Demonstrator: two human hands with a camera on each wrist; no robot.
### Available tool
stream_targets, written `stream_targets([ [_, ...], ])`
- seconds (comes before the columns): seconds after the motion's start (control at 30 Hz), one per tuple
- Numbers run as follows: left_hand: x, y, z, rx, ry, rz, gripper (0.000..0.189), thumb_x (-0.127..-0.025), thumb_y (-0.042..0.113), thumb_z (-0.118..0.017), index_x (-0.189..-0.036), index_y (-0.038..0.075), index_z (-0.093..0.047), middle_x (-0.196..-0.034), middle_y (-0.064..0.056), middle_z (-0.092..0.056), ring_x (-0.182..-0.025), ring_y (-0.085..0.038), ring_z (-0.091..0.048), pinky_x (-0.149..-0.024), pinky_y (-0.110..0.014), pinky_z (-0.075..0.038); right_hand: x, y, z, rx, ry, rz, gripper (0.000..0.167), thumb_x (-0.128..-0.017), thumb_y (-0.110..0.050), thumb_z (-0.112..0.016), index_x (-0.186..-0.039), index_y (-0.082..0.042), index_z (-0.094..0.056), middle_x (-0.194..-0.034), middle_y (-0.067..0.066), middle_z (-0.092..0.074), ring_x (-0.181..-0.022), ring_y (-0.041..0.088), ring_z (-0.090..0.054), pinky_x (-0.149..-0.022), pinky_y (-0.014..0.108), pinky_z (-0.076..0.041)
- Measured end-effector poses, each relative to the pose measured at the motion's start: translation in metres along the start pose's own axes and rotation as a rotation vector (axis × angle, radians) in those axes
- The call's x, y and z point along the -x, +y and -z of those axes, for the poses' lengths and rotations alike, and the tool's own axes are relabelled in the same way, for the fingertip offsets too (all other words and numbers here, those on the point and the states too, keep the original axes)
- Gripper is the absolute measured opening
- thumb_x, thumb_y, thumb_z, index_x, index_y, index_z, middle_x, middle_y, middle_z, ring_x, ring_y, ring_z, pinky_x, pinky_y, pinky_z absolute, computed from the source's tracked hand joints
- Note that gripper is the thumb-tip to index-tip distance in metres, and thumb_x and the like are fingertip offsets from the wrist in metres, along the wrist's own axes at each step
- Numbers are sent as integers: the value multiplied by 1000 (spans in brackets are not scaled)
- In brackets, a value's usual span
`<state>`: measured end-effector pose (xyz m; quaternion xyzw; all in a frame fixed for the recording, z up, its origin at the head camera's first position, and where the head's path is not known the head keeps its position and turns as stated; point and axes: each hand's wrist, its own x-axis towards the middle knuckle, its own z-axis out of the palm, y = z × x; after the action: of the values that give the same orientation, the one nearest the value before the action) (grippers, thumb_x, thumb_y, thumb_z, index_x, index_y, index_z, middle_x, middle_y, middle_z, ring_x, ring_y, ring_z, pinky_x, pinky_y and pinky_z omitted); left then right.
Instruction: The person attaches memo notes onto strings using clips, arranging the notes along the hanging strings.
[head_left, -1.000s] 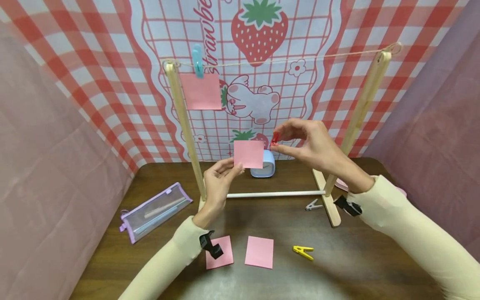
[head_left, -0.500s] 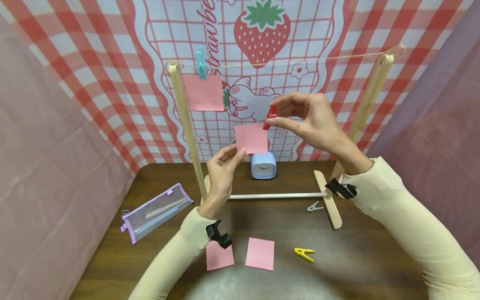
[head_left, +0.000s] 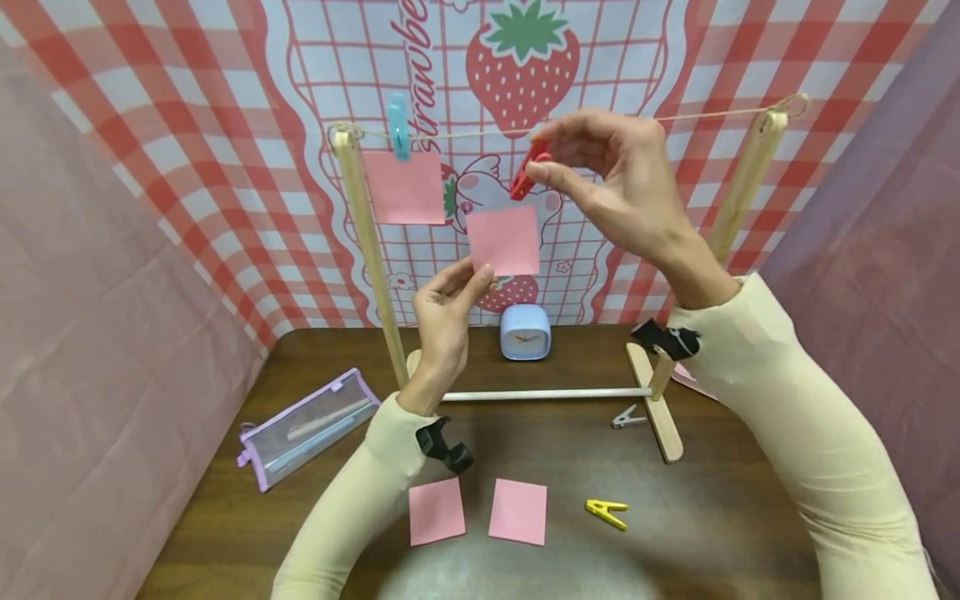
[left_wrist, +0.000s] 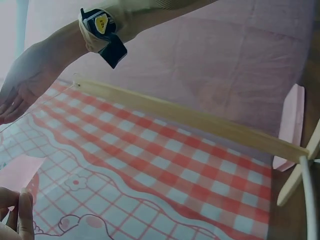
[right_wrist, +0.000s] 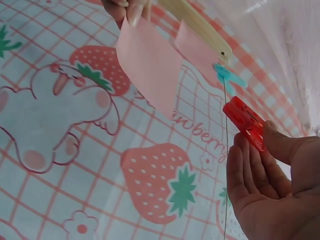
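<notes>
My left hand [head_left: 444,321] pinches a pink square of paper [head_left: 504,242] by its lower left corner and holds it up below the string. In the right wrist view that paper [right_wrist: 150,67] hangs from the thumb and fingers. My right hand [head_left: 626,179] pinches a red clothespin [head_left: 528,171] between thumb and fingers, just above the paper's top edge. The clothespin [right_wrist: 245,120] overlaps the string [right_wrist: 226,165] in the right wrist view. A second pink paper [head_left: 405,187] hangs at the string's left end from a light blue clothespin [head_left: 398,127].
The wooden frame's posts [head_left: 367,242] carry the string, with a white rod [head_left: 547,394] low between them. On the table lie two pink papers [head_left: 517,512], a yellow clothespin [head_left: 606,512], a grey clothespin [head_left: 628,416] and a mesh pouch [head_left: 311,429]. A blue clock [head_left: 525,332] stands behind.
Both hands have risen toward the string, the left with the pink paper, the right with the red clothespin. The right hand has climbed further, from beside the paper to above it.
</notes>
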<state>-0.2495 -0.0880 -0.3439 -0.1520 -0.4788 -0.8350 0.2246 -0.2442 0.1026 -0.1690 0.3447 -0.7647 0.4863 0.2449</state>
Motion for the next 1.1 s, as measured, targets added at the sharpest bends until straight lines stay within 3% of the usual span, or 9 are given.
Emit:
stream_targets([
  [0.33,-18,11,-6,58,6,49,22,-95,-7,-67,-94,13,-77,-84,2,-79,-79,-9,-75,-83,-25,-65,-36,-10,-4,-19,93,49,21,-93,-7,-78,-112,2,-74,-94,-9,-75,-87,7,-72,-90,19,-60],
  [0.6,-25,17,-13,150,-3,106,23,-99,-6,-60,-95,12,-74,-86,1,-75,-80,-11,-71,-82,-23,-62,-52,-14,-9,79,96,53,24,-96,-14,-76,-115,-1,-74,-102,3,-76,-86,3,-69,-87,17,-58],
  [0.8,-28,20,-19,145,0,110,22,-100,-4,-60,-94,13,-73,-87,2,-73,-82,-10,-68,-85,-24,-60,-59,-14,-13,88,86,40,23,-96,-14,-75,-115,0,-74,-104,7,-77,-86,4,-70,-87,18,-59],
  [1.1,-33,21,-23,143,23,76,22,-101,-5,-58,-97,14,-69,-89,4,-68,-83,-8,-65,-81,-21,-58,-67,-10,-20,120,37,31,22,-96,-17,-76,-112,-2,-76,-96,-4,-74,-81,5,-66,-79,17,-57],
])
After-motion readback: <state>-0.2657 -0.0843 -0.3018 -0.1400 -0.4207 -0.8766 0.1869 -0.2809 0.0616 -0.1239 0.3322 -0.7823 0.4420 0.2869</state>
